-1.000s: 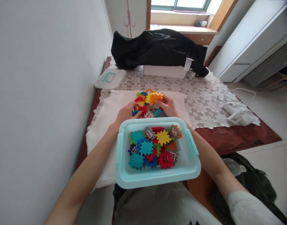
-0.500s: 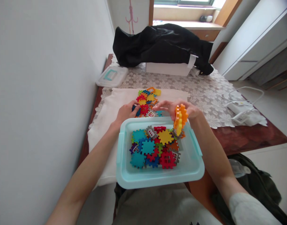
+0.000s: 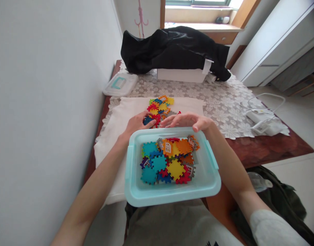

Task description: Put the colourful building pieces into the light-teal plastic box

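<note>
My left hand (image 3: 138, 123) rests on the cloth at the left of a pile of colourful interlocking plastic tiles (image 3: 162, 106). Its thumb and fingers are around dark blue tiles (image 3: 147, 120). Behind the far rim of a light turquoise plastic box (image 3: 172, 201), my right hand (image 3: 189, 120) is open, fingers stretched left toward the pile and thumb apart. That hand partly hides the pile's near side. Inside the box lie many tiles, among them a yellow tile (image 3: 175, 169), an orange window tile (image 3: 168, 147) and a turquoise tile (image 3: 159, 163).
A clear lid with a turquoise handle (image 3: 121, 84) lies at the back left beside the wall. Black fabric (image 3: 174, 48) covers a white box (image 3: 181, 75) at the back. A white device with a cable (image 3: 266, 123) sits at the right on the lace tablecloth (image 3: 229, 112).
My right hand has let go of its orange and yellow tiles, which now lie in the box. It has moved left toward the pile. My left thumb has spread further out.
</note>
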Demonstrator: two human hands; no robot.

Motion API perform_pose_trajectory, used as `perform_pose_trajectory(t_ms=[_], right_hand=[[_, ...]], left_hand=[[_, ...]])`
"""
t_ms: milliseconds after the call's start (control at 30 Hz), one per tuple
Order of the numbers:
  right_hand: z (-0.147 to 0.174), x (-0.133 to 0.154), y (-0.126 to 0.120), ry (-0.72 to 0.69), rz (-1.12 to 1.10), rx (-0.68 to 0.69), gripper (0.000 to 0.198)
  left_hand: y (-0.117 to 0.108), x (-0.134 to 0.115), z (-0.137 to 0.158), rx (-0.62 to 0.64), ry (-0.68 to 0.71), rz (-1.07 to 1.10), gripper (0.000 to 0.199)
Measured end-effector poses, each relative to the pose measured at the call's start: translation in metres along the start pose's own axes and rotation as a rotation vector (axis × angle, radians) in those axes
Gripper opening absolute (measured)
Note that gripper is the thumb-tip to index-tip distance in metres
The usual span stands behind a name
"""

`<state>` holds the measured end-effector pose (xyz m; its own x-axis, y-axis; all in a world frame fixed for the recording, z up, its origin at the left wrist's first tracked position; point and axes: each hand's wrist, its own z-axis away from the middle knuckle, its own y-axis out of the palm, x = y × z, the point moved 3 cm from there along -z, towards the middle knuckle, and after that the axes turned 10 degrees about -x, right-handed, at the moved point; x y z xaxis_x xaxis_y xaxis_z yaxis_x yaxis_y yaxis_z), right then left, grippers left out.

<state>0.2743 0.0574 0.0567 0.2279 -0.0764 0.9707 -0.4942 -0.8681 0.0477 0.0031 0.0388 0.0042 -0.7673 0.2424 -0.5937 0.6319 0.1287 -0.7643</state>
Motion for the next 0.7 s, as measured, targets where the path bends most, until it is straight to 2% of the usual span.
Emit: perform_pose_trajectory(t_ms=[100, 167, 233, 300, 400, 567, 700], right_hand=[[-0.004, -0.014, -0.010, -0.066, 0.023, -0.372, 0.056], [-0.007, -0.024, -0.020, -0.089, 0.203, -0.633, 0.049], [-0.009, -0.034, -0.029, -0.084, 0.490, -0.782, 0.048], [-0.010, -0.045, -0.035, -0.056, 0.751, -0.791, 0.052], [-0.010, -0.060, -0.037, 0.017, 0.956, -0.660, 0.058], [-0.013, -0.074, -0.025, 0.017, 1.065, -0.425, 0.053], [-0.015, -0.079, -0.021, 0.012, 1.098, -0.408, 0.053]], left_hand=[[0.000, 0.005, -0.001, 0.039, 0.068, 0.025, 0.065], [0.001, 0.009, -0.001, 0.072, 0.113, 0.036, 0.069], [0.003, 0.012, -0.002, 0.087, 0.134, 0.037, 0.070], [0.004, 0.013, -0.002, 0.071, 0.137, 0.024, 0.064], [0.004, 0.008, -0.001, 0.052, 0.119, -0.011, 0.054], [0.001, 0.004, -0.002, 0.039, 0.016, -0.081, 0.049], [0.000, 0.005, -0.003, 0.027, -0.020, -0.108, 0.047]])
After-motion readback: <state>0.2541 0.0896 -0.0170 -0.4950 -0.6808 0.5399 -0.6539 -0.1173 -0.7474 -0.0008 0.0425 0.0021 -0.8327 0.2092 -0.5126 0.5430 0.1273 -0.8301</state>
